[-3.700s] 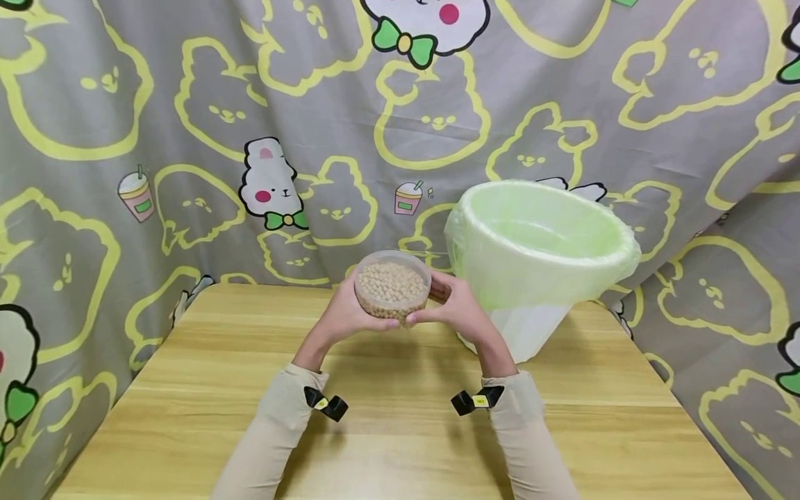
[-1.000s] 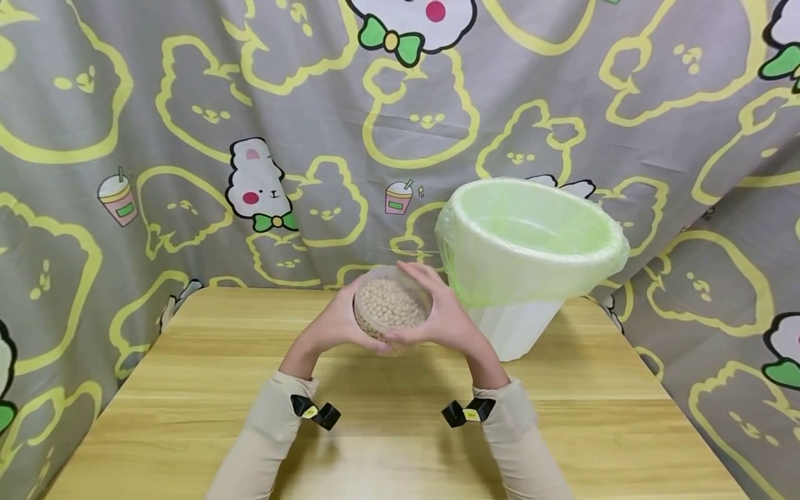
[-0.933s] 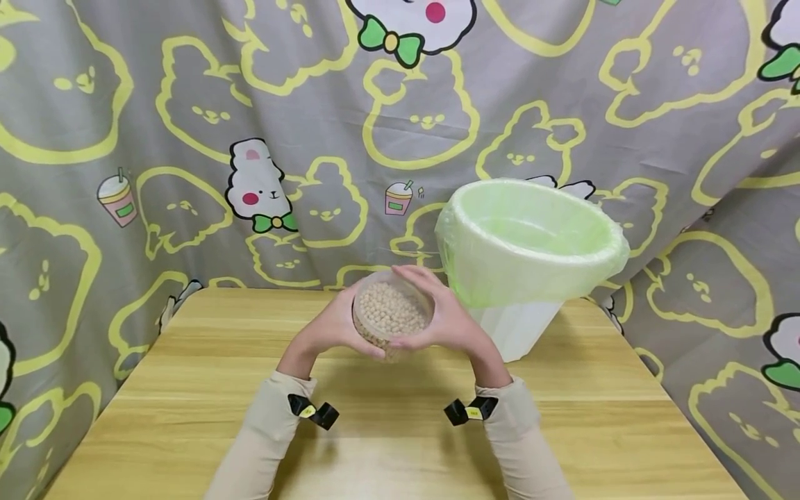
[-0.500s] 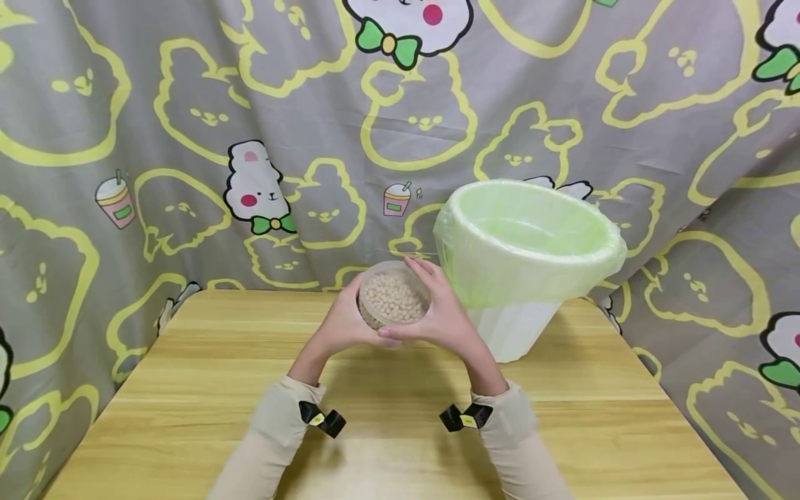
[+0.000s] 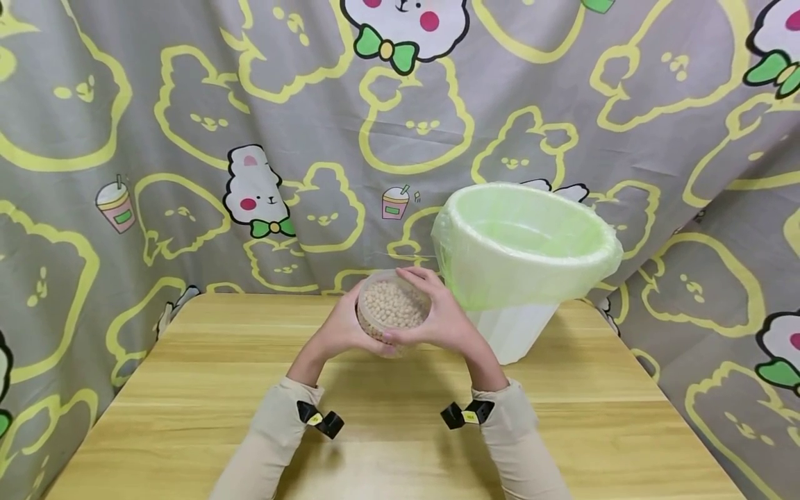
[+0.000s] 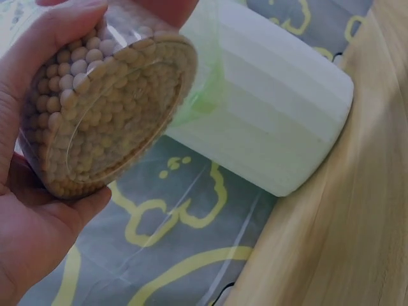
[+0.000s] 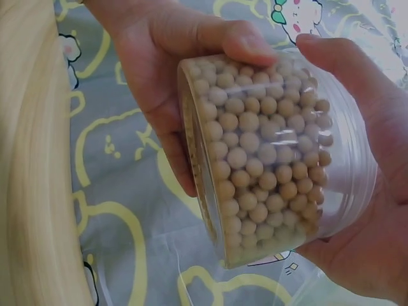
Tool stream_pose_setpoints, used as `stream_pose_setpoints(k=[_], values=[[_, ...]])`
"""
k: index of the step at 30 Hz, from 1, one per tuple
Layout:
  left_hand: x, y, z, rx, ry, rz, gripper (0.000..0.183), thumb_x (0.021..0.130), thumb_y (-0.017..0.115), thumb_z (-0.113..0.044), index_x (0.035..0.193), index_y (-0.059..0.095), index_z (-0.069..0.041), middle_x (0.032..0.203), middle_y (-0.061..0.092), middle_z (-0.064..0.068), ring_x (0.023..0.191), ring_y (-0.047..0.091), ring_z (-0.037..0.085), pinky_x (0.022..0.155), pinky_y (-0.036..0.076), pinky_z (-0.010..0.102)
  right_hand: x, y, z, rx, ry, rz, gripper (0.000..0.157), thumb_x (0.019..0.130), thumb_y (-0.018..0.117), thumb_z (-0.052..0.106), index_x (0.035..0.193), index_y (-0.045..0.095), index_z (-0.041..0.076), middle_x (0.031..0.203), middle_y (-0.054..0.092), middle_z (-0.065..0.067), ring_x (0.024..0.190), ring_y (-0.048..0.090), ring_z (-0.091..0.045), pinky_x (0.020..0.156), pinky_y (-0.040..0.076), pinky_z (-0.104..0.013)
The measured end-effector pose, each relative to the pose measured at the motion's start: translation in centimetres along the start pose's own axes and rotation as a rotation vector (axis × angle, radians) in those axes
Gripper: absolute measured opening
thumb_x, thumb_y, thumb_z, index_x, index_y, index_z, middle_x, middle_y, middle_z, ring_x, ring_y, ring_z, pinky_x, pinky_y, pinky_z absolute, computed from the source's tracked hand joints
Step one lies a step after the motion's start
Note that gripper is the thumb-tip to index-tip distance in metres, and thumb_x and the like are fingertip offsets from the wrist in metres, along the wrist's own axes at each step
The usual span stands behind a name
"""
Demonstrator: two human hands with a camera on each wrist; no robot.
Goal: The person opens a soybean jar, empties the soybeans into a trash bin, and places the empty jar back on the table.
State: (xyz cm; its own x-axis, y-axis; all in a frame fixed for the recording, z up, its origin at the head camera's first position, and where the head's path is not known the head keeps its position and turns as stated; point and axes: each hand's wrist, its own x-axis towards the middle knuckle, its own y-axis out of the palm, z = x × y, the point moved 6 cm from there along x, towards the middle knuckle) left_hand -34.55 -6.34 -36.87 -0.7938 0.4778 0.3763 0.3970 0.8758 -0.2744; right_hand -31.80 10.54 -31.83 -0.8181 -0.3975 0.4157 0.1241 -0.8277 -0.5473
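Both hands hold a clear round plastic jar [image 5: 394, 304] above the table, part filled with small beige balls [image 7: 268, 153]. My left hand [image 5: 342, 326] grips its left side and lower part, thumb along the near wall; in the left wrist view the jar's base [image 6: 124, 121] shows between thumb and fingers. On the other side my right hand [image 5: 445, 316] grips near the rim, with its fingers over the far right edge and its thumb at the front. The jar tilts, its top facing up toward the head camera. Whether a lid covers it, I cannot tell.
Just right of the hands stands a white bin [image 5: 515, 333] lined with a pale green bag [image 5: 531, 271] folded over its rim. The wooden table [image 5: 400, 430] runs back to a grey patterned curtain [image 5: 325, 125]. Black wrist cameras [image 5: 320, 419] sit on both sleeves.
Since the oldest frame my right hand has shifted higher around the rim. Over the last second the jar rose slightly, then came down again, still held by both hands.
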Motion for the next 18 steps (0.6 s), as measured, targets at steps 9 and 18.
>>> stream_pose_setpoints(k=[9, 18], values=[[0.2, -0.1, -0.3, -0.059, 0.059, 0.033, 0.12, 0.054, 0.099, -0.004, 0.155, 0.037, -0.024, 0.144, 0.053, 0.004, 0.127, 0.053, 0.026, 0.108, 0.047, 0.047, 0.4, -0.6, 0.1, 0.049, -0.028, 0.037, 0.096, 0.065, 0.096, 0.017, 0.151, 0.051, 0.015, 0.154, 0.044, -0.008, 0.14, 0.044, -0.032, 0.114, 0.041, -0.057], [-0.2, -2.0, -0.5, -0.052, 0.014, -0.058, 0.116, 0.055, 0.1, -0.007, 0.154, 0.039, -0.018, 0.144, 0.052, 0.007, 0.128, 0.053, 0.024, 0.109, 0.048, 0.036, 0.7, -1.5, -0.3, 0.086, -0.001, 0.002, 0.094, 0.069, 0.093, 0.014, 0.152, 0.049, 0.017, 0.157, 0.042, -0.006, 0.142, 0.041, -0.027, 0.115, 0.04, -0.055]])
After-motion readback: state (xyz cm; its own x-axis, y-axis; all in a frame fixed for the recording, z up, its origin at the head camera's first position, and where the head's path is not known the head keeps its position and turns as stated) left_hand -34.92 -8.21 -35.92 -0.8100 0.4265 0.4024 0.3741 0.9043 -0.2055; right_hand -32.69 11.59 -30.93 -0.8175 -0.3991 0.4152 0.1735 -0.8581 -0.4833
